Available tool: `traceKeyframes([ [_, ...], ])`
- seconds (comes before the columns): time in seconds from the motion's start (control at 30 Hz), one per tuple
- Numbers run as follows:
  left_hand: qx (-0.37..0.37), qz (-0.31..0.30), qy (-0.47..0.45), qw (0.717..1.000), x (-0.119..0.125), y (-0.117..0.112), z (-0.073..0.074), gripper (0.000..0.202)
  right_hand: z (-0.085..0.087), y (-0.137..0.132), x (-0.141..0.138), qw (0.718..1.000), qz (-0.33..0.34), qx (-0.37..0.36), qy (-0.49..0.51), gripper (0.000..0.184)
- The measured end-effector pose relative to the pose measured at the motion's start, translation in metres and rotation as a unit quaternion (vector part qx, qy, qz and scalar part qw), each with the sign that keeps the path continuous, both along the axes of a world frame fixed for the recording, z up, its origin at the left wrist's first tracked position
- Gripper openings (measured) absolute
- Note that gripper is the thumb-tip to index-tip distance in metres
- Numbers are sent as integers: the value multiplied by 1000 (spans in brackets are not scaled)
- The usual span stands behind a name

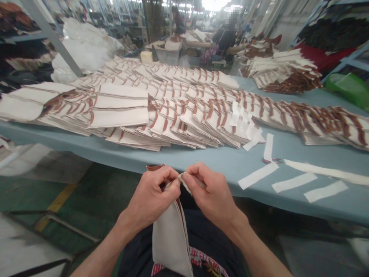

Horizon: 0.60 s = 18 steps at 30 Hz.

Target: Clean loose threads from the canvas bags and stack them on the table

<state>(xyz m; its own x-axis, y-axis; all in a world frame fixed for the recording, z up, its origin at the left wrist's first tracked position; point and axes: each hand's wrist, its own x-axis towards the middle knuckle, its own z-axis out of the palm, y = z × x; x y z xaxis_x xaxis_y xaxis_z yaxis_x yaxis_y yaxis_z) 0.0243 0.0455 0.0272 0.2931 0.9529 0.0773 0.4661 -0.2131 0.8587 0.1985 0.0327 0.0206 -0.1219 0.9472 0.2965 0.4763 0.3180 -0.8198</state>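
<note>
My left hand [154, 194] and my right hand [208, 190] meet just below the table's front edge, both pinched on the top of a white fabric piece with brown trim [170, 238]. The piece hangs down over my lap. My right fingers pinch a small white strip end [184, 182] at its top corner. On the blue table [201, 161] beyond, long overlapping rows of the same white and brown pieces [178, 115] lie spread out.
Several loose white strips [258, 175] lie on the table at the right. More stacked pieces [282, 71] sit at the far right, a green bag [350, 88] beside them. A person [226, 36] sits at the back. White sacks [83, 48] stand far left.
</note>
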Motion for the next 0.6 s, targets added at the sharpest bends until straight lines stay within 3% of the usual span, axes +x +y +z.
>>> traceKeyframes([
  [0.23, 0, -51, 22, 998, -7, 6, 5, 21, 4, 4, 8, 977, 72, -185, 79, 25],
  [0.4, -34, -96, 25, 994, -13, 8, 1, 18, -2, 3, 11, 977, 101, -184, 43, 22],
  [0.5, -16, -87, 31, 996, -11, 6, -3, 17, -5, 3, 14, 980, 100, -170, 31, 22],
  [0.6, -32, -73, -1, 997, -9, 2, -7, 20, -9, 3, 15, 974, 81, -195, 78, 26],
])
